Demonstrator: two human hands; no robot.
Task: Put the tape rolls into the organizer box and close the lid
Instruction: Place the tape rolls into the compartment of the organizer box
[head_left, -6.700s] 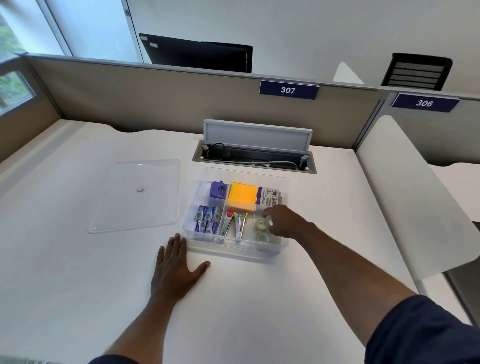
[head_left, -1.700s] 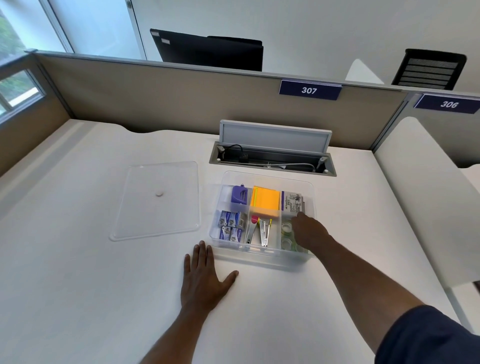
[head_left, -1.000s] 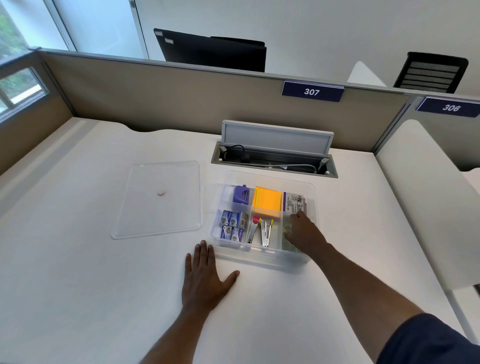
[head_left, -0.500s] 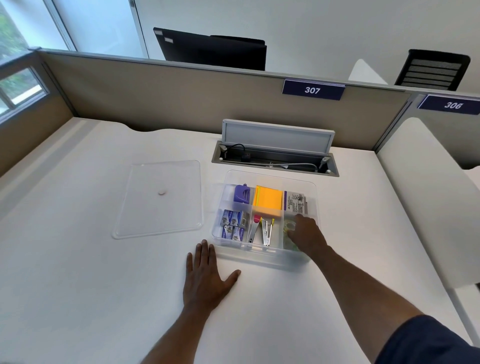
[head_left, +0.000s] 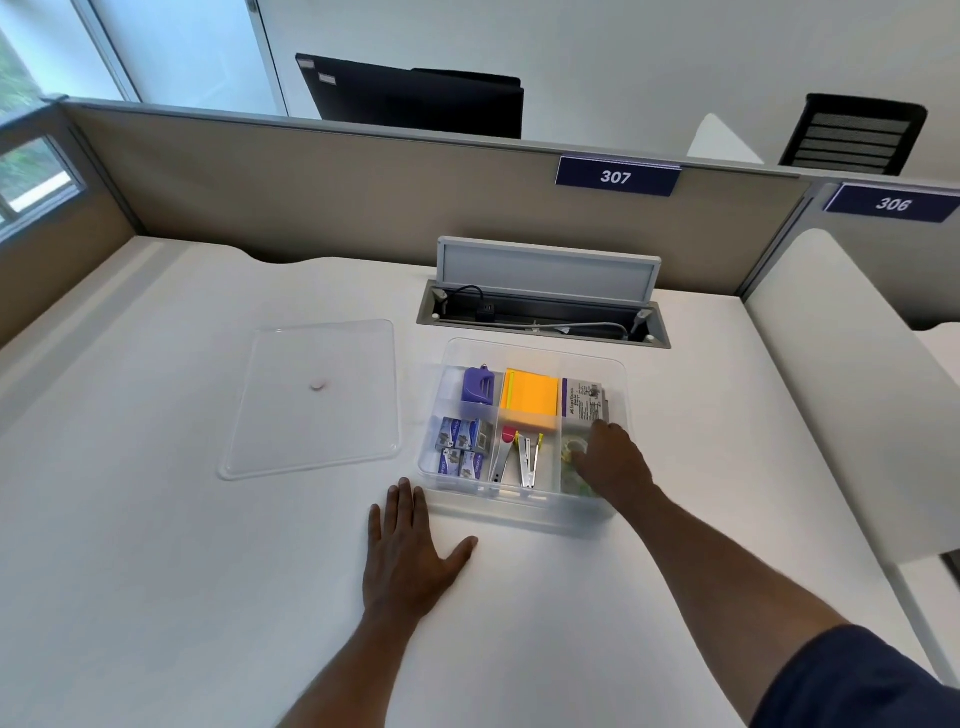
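The clear organizer box (head_left: 519, 512) stands open on the white desk. In its front right compartment lies a clear tape roll (head_left: 573, 446), with a second roll (head_left: 571, 477) just in front of it. My right hand (head_left: 613, 462) reaches into that compartment, palm down, touching the rolls and hiding part of them. Whether its fingers grip a roll is hidden. My left hand (head_left: 410, 556) lies flat on the desk, fingers spread, by the box's front left corner. The clear lid (head_left: 311, 415) lies flat on the desk to the left of the box.
The other compartments hold a purple item (head_left: 478, 384), orange sticky notes (head_left: 530, 397), small staple boxes (head_left: 462, 447), metal staple tools (head_left: 519, 457) and a printed packet (head_left: 584, 400). Behind the box is an open cable tray (head_left: 543, 317). A white side panel (head_left: 841, 389) borders the desk on the right.
My right hand has shifted slightly inside the front right compartment, uncovering one tape roll at its left. The left hand, box and lid have stayed in place.
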